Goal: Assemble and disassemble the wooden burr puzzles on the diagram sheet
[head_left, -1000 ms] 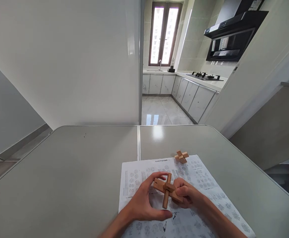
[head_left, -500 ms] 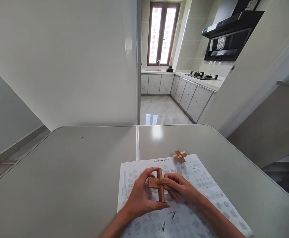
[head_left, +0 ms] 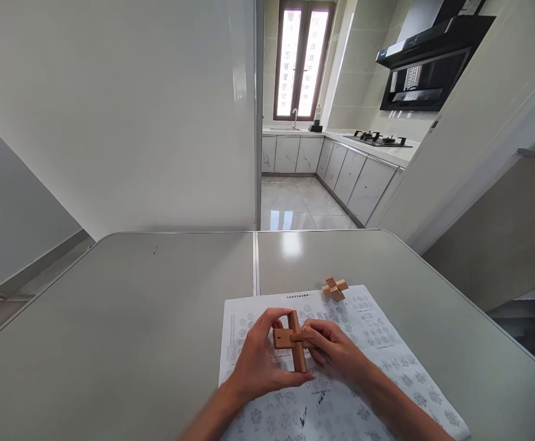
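Between my hands is a brown wooden interlocking puzzle (head_left: 298, 356), made of an upright bar crossed by a flat block and a thinner piece. My left hand (head_left: 261, 361) grips the upright bar by its two ends, fingers at the top and thumb at the bottom. With bent fingers, my right hand (head_left: 336, 349) pinches the piece that sticks out to the right. Its fingertips partly hide that piece. Under both hands lies a large printed sheet (head_left: 290, 404) covered with small puzzle diagrams.
A second, lighter wooden puzzle (head_left: 334, 288) sits at the sheet's top edge. The grey table (head_left: 157, 331) has a pale seam running toward its far edge. Beyond it, a kitchen with cabinets (head_left: 336, 165) and a gas stove (head_left: 377, 139) shows through a doorway.
The puzzle's upright bar leans slightly more, its top shifted a little to the left. Both hands keep their hold, and the view has shifted very slightly.
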